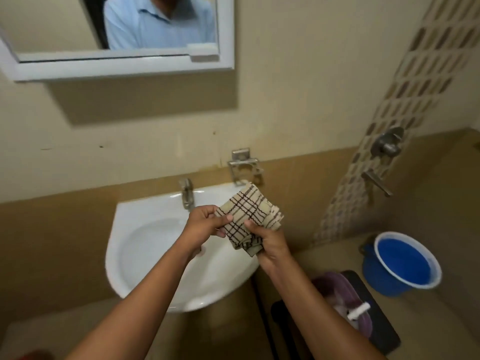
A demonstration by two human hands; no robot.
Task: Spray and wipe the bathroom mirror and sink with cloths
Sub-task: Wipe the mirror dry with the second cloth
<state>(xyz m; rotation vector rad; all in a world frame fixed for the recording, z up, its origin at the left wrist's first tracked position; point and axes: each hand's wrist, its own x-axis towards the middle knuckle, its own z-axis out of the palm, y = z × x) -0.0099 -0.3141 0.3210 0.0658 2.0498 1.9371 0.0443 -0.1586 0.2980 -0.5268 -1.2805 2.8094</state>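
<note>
A beige cloth [253, 211] with dark checked lines is held folded above the right side of the white wall sink [145, 245]. My left hand [205, 224] grips its left edge with thumb on top. My right hand [270, 245] grips its lower corner from below. The white-framed mirror [117, 63] hangs on the wall at the upper left and reflects a person in a light blue shirt. A chrome tap [187, 193] stands at the back of the sink. No spray bottle shows.
A metal holder [244, 166] is fixed to the wall behind the sink. A blue bucket [402, 263] with a white rim stands on the floor at right. A purple item [345, 300] lies on a dark mat beside it. Wall taps [384, 157] jut out at right.
</note>
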